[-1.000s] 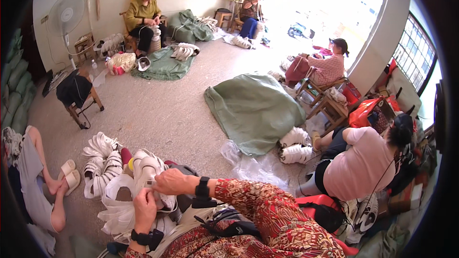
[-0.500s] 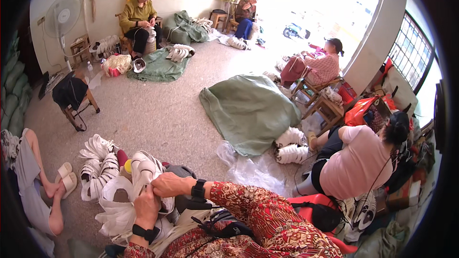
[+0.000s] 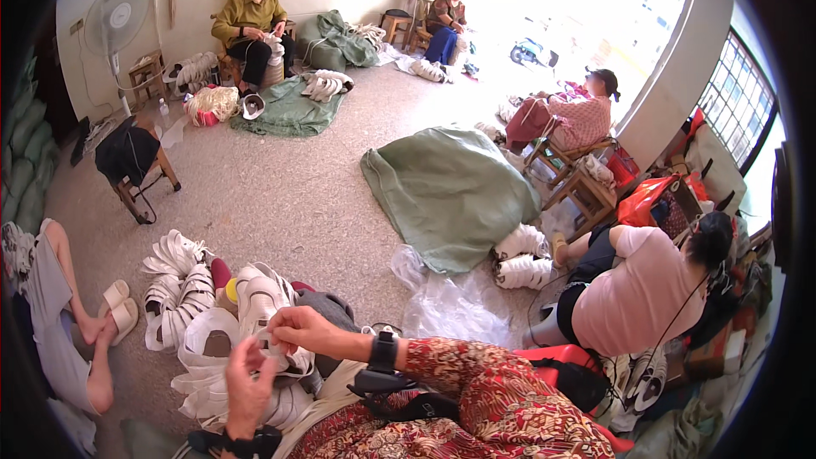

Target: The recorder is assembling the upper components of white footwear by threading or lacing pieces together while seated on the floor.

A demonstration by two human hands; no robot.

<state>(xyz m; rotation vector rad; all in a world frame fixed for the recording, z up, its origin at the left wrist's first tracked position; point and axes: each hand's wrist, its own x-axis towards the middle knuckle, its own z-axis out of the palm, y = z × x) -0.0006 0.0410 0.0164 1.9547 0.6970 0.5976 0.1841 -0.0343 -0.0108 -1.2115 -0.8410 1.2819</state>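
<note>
In front of me stands a white shoe upper (image 3: 259,296) with strap-like pieces, its toe end up and a yellow rounded object (image 3: 230,291) beside it. My right hand (image 3: 308,331) is over its near side, thumb and forefinger pinched together; whatever lies between them is too small to name. Just left of it my left hand (image 3: 246,384) is raised, fingers apart and slightly bent, nothing visible in it. Below and beside the hands lie more white uppers (image 3: 202,365). A nested row of white uppers (image 3: 177,293) rests on the floor farther left.
Clear plastic sheeting (image 3: 455,310) and a green cloth sack (image 3: 450,195) lie ahead. A person in pink (image 3: 633,293) sits close on my right; bare legs in slippers (image 3: 115,306) are at left. Several people work farther off. A stool with dark cloth (image 3: 132,161) stands beyond.
My hands have drawn apart: the left hand came away from the upper, down and left, and its fingers opened. The right hand shifted slightly right, still pinched. The person at the back lowered their hands.
</note>
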